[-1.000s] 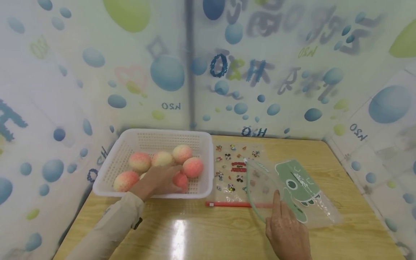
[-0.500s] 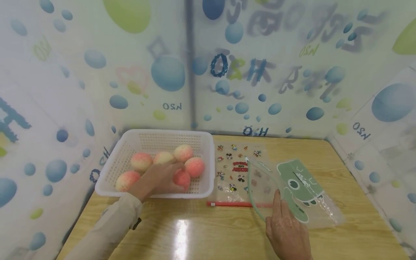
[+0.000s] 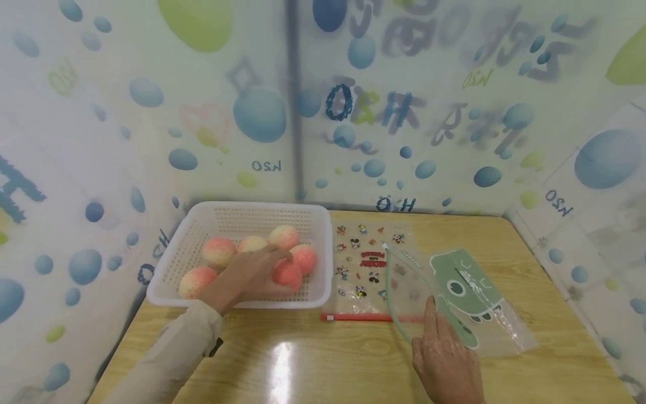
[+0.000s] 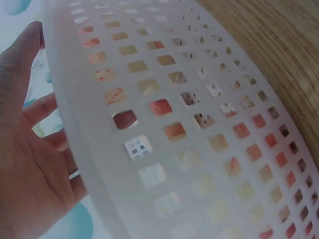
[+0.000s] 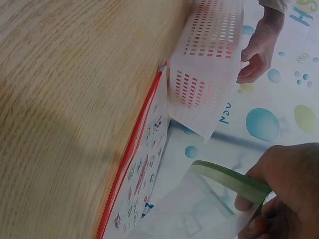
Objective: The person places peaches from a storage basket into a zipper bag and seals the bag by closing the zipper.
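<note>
My left hand (image 3: pixel 252 275) reaches over the near rim of a white plastic basket (image 3: pixel 325 269) and grips a pink-red peach (image 3: pixel 289 274), its fingers over the top. More peaches (image 3: pixel 219 251) lie around it in the basket. In the left wrist view the basket wall hides what the left hand (image 4: pixel 37 164) holds. My right hand (image 3: pixel 446 356) holds a clear zip bag with a green cartoon dinosaur (image 3: pixel 461 289) by its green-edged mouth. In the right wrist view that green edge (image 5: pixel 229 180) stands parted, pinched between the thumb and fingers of the right hand (image 5: pixel 286 189).
A second clear zip bag (image 3: pixel 373 275) with small cartoon figures and a red slider strip (image 3: pixel 358 317) lies flat between the basket and the dinosaur bag. The wooden table (image 3: pixel 242 359) meets patterned walls (image 3: pixel 313 140) at the back and sides.
My left hand and the gripped peach have shifted slightly up and to the right within the basket. The right hand stays on the dinosaur bag, almost unmoved.
</note>
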Motion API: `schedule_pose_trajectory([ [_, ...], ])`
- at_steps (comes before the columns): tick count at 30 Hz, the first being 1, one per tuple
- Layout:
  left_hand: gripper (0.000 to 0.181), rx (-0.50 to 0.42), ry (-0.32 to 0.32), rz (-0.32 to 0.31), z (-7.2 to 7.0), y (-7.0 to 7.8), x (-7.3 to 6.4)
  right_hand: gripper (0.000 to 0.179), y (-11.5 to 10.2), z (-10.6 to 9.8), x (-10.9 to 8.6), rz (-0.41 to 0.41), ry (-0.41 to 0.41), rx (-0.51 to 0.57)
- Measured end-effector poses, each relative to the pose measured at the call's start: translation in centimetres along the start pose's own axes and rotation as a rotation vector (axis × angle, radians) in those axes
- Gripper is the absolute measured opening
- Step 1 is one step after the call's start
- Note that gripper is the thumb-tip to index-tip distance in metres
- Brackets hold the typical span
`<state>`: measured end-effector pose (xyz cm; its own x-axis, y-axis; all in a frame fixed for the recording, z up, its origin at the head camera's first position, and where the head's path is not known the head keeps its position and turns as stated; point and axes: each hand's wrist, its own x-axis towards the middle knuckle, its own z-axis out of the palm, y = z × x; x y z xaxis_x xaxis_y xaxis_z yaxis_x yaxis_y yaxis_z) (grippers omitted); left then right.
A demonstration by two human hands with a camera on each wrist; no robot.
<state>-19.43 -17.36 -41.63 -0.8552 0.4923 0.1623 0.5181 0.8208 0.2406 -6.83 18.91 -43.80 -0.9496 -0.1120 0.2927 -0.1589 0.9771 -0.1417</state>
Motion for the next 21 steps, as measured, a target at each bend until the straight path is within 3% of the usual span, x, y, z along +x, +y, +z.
schedule_pose_trajectory([
  [9, 0.059, 0.006, 0.054, 0.056, -0.3, 1.5, 0.7, 0.073, 0.0, -0.1, -0.3, 0.03, -0.041, 0.002],
  [21, 0.056, -0.035, 0.179, 0.112, 0.0, 3.0, 1.6, 0.074, -0.1, -0.4, 0.0, 0.054, -0.119, -0.032],
])
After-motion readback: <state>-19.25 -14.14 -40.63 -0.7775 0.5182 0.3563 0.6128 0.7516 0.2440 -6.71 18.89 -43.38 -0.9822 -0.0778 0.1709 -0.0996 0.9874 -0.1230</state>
